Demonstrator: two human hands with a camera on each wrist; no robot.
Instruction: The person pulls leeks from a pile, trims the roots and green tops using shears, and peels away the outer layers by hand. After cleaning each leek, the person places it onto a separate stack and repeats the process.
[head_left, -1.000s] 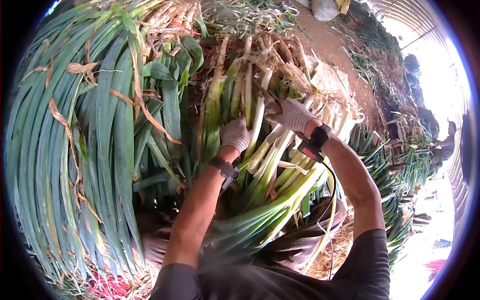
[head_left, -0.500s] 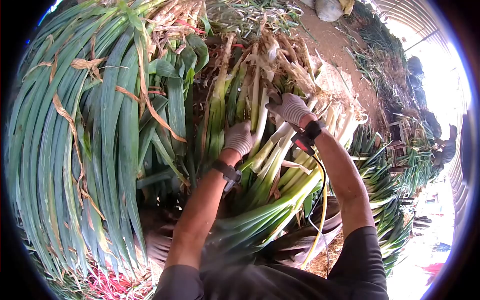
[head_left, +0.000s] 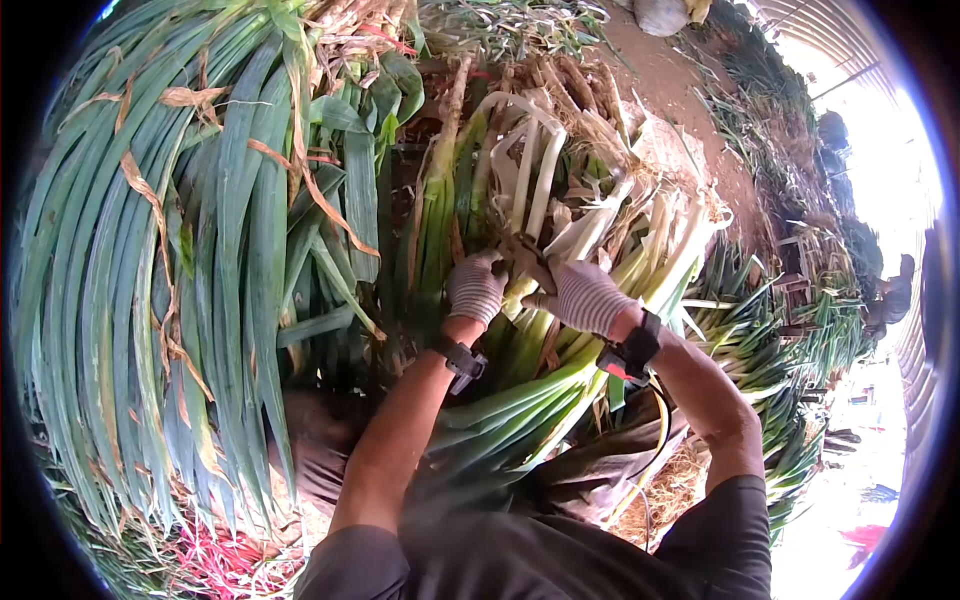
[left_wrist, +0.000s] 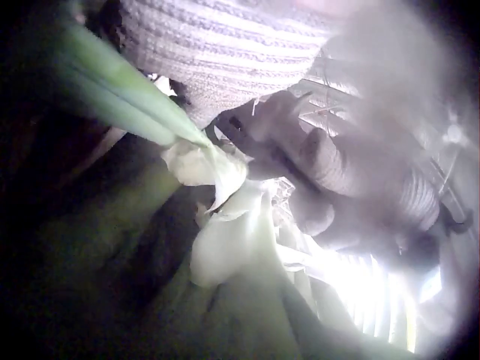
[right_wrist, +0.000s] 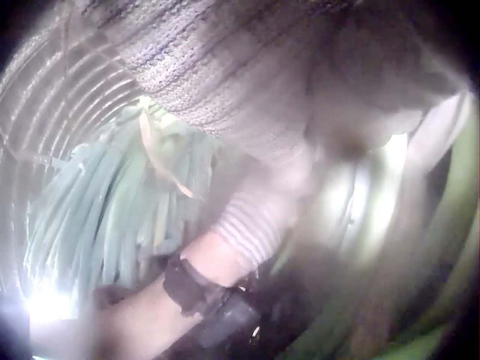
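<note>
Where leeks (head_left: 560, 388) crowd left hand (head_left: 475, 287) and right hand (head_left: 588, 298) — fingers' grip unclear — room's tight.

Free rm above dirt strip (head_left: 655, 65) far R; leek stalks (head_left: 590, 235) in front; dense leaf pile (head_left: 225, 260) L

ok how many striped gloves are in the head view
2: one glove on the left hand, the other glove on the right hand. No others show, though some may be hidden.

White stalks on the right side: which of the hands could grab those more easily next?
Probably the right hand: it looks closer to the white stalks. The left hand is farther over, nearer the big green leaves.
</note>
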